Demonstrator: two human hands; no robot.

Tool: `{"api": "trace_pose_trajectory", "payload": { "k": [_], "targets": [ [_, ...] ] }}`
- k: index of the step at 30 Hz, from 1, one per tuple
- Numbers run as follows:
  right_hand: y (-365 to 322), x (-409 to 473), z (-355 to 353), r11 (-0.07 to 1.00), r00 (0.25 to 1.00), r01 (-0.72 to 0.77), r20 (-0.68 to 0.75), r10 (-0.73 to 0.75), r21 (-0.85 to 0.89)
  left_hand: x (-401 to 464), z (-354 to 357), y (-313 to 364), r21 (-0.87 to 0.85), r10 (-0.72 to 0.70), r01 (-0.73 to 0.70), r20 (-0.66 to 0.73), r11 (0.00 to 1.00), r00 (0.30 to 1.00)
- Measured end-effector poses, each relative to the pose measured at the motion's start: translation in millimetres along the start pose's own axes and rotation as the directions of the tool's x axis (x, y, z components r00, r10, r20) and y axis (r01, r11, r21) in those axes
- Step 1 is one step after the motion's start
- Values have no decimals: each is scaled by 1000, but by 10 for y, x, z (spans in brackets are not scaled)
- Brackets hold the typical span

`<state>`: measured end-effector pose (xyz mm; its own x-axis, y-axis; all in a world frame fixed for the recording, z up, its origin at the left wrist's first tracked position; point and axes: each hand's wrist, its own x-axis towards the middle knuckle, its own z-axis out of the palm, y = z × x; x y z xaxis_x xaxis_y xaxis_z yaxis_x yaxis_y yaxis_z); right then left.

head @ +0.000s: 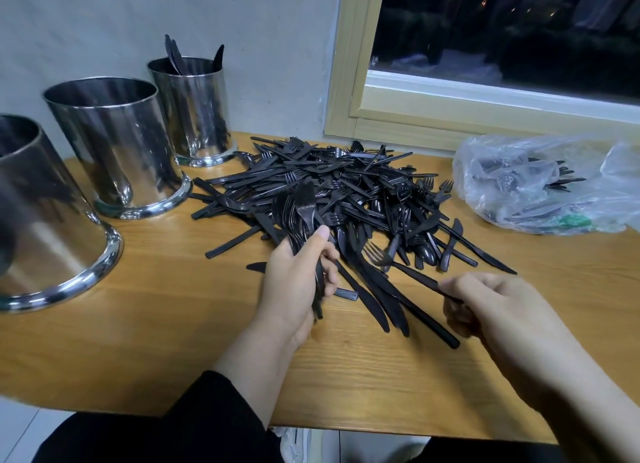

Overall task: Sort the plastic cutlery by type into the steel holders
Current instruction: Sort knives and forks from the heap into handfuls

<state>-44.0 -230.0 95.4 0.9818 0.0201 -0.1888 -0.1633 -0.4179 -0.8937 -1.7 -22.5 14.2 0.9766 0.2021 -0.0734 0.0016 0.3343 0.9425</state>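
Both hands gripped forks: the left hand was curled round a bundle of forks held upright with tines up at the near edge of the pile, and the right hand pinched the handle end of a single fork whose tines pointed back toward the heap. Under them ran the wooden tabletop, pushed against a pale wall with a yellow-framed window, dark outside. Largest on it was the pile of black plastic cutlery, forks, knives and spoons tangled together in the middle. Three steel holders stood along the left: the nearest holder cut off by the frame edge, the middle holder beside it, and the far holder by the wall with a few black handles sticking out of its top. At the right edge lay a clear plastic bag with more cutlery inside. Several knives lay loose on the tabletop between the two hands.
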Motion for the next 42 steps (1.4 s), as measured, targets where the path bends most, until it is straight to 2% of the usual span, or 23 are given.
{"api": "trace_pose_trajectory", "payload": {
  "k": [3, 6, 9, 13, 17, 21, 27, 31, 34, 39, 42],
  "targets": [
    [-15, -224, 27, 989, 990, 125, -55, -130, -84, -3, 25, 16, -36, 20, -20, 3, 999, 1000],
    [-7, -264, 198, 971, 972, 232, -28, -233, -50, -15, 29, 29, 0, 23, -23, 8, 1000, 1000],
    [143, -97, 495, 961, 962, 273, 50, -270, -50, -63, 20, 40, -25, 15, -15, -12, 1000, 1000],
    [296, 129, 925, 931, 937, 344, 108, -332, -121, -158, -33, 82, -174, -28, 9, -105, 985, 994],
    [246, 204, 1219, 913, 919, 389, 127, -374, -121, -178, -199, 95, -268, -20, -28, -174, 963, 985],
    [197, 218, 1435, 909, 914, 405, 83, -398, -99, -180, -344, 130, -349, -3, -64, -188, 935, 982],
    [233, 264, 1554, 889, 915, 403, 129, -383, -217, -150, -453, 93, -28, 66, -73, -216, 997, 974],
    [250, 235, 1491, 896, 905, 425, 22, -426, -127, -121, -509, 224, 65, 200, -191, -213, 979, 956],
    [228, 208, 1469, 913, 913, 407, -36, -407, -19, -82, -690, 408, 147, 259, -238, -147, 960, 955],
    [138, 242, 1500, 913, 912, 407, 39, -408, 39, -144, -977, 378, 397, 129, -122, 8, 910, 992],
    [-30, 341, 1502, 914, 907, 405, 110, -406, 30, -156, -989, 351, 399, 104, -107, 31, 911, 994]
  ]
}}
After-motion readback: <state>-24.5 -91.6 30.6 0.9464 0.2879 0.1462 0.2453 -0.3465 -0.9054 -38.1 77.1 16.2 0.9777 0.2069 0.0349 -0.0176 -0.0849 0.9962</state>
